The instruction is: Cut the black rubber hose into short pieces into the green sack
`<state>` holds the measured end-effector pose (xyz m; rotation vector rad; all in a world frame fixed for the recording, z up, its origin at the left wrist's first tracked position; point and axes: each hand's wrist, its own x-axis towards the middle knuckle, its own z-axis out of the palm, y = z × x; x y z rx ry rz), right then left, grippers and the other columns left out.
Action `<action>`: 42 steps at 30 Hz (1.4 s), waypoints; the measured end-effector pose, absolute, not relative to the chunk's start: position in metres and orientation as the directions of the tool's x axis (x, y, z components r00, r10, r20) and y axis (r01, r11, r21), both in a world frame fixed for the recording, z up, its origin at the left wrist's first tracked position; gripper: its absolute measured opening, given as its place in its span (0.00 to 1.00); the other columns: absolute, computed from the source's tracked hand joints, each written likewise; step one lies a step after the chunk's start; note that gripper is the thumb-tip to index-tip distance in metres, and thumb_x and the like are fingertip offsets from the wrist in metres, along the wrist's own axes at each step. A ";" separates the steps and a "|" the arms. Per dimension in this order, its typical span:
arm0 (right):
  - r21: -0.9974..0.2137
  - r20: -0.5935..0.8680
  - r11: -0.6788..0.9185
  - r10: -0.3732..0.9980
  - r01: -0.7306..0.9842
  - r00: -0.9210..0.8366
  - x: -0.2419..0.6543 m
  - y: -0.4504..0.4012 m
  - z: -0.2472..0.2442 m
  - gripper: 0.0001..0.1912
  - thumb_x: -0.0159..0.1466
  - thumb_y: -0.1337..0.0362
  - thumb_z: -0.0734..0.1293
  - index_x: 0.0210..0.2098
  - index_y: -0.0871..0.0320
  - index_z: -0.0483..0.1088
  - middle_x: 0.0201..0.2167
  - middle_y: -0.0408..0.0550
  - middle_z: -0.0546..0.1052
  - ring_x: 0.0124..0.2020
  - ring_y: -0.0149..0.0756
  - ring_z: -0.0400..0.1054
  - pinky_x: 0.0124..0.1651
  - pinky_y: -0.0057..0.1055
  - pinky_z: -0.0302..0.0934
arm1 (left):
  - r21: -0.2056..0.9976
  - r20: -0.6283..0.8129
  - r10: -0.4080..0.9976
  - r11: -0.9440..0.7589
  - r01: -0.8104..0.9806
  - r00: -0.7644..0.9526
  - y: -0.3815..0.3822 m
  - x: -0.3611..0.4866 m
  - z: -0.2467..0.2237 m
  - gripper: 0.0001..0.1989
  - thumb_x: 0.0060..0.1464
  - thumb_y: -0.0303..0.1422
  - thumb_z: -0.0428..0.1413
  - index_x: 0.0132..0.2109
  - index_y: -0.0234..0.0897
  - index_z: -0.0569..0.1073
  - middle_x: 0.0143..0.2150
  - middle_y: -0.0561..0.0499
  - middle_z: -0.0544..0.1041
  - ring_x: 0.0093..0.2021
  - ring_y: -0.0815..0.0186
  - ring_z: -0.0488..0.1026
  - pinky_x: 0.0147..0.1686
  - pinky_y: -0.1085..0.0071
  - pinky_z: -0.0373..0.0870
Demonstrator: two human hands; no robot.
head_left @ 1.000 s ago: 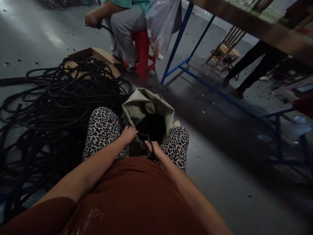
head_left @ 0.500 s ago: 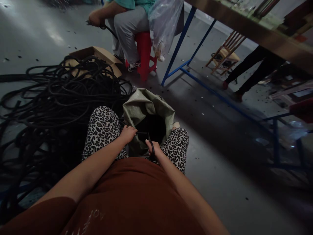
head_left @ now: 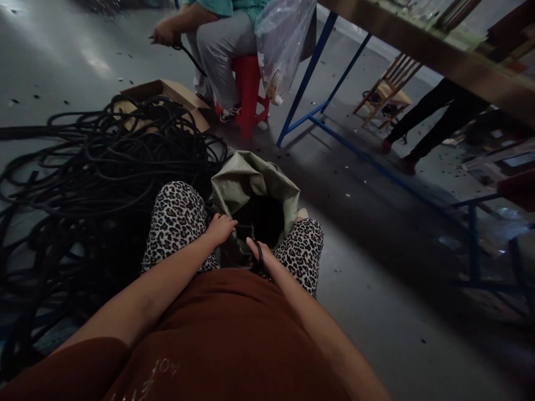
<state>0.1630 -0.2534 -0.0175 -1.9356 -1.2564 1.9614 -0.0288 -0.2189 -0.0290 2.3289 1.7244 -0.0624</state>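
Note:
Between my knees stands a green-grey woven sack (head_left: 278, 181), its mouth rolled open and its inside dark. At the sack's near left rim, my left hand (head_left: 221, 229) is closed on a black cord (head_left: 243, 225), whose short end points right over the opening. My right hand (head_left: 263, 254) grips black-handled scissors (head_left: 259, 256) at the near rim. Their blades reach up close to the cord's end; whether they touch it is too dark to tell. The fingers under both hands are partly hidden.
A large tangle of black cord (head_left: 104, 150) covers the floor at left, partly over a cardboard box (head_left: 190, 100). A co-worker (head_left: 225, 39) sits on a red stool (head_left: 247, 83) holding a cord. A blue-legged table (head_left: 309, 72) stands at right, with another person's legs (head_left: 434, 114) beyond.
The scissors in my right hand have tilted slightly, and a blade now shows more upright by the cord's end. My left hand stays almost in place.

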 end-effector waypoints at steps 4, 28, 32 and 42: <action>-0.611 -0.779 -0.668 0.601 0.425 -0.176 0.161 -0.253 -0.013 0.25 0.63 0.46 0.59 0.40 0.64 0.68 0.18 0.44 0.69 0.14 0.29 0.64 0.15 0.23 0.60 | 0.162 -0.183 0.919 -0.323 0.932 0.350 -0.219 -0.027 -0.030 0.11 0.56 0.32 0.51 0.46 0.42 0.72 0.42 0.45 0.75 0.47 0.58 0.68 0.46 0.60 0.54; -0.697 -0.697 -0.569 0.682 0.437 -0.223 0.165 -0.253 -0.028 0.26 0.63 0.46 0.59 0.41 0.64 0.70 0.29 0.51 0.74 0.24 0.32 0.68 0.21 0.23 0.63 | 0.185 -0.166 0.910 -0.350 0.918 0.380 -0.219 -0.027 -0.031 0.12 0.57 0.32 0.50 0.48 0.42 0.71 0.43 0.46 0.75 0.47 0.59 0.69 0.46 0.62 0.55; -0.685 -0.711 -0.588 0.668 0.431 -0.219 0.165 -0.253 -0.023 0.26 0.63 0.45 0.58 0.39 0.64 0.70 0.23 0.47 0.72 0.19 0.31 0.67 0.20 0.25 0.62 | 0.177 -0.165 0.908 -0.356 0.918 0.384 -0.219 -0.027 -0.031 0.12 0.57 0.32 0.50 0.48 0.42 0.71 0.43 0.46 0.76 0.47 0.59 0.69 0.46 0.61 0.55; -0.691 -0.711 -0.622 0.678 0.369 -0.188 0.163 -0.253 -0.021 0.22 0.64 0.49 0.60 0.37 0.64 0.69 0.19 0.43 0.69 0.15 0.29 0.63 0.18 0.25 0.61 | 0.181 -0.154 0.909 -0.360 0.915 0.388 -0.219 -0.026 -0.027 0.13 0.57 0.32 0.49 0.49 0.42 0.71 0.43 0.46 0.76 0.47 0.59 0.69 0.45 0.62 0.57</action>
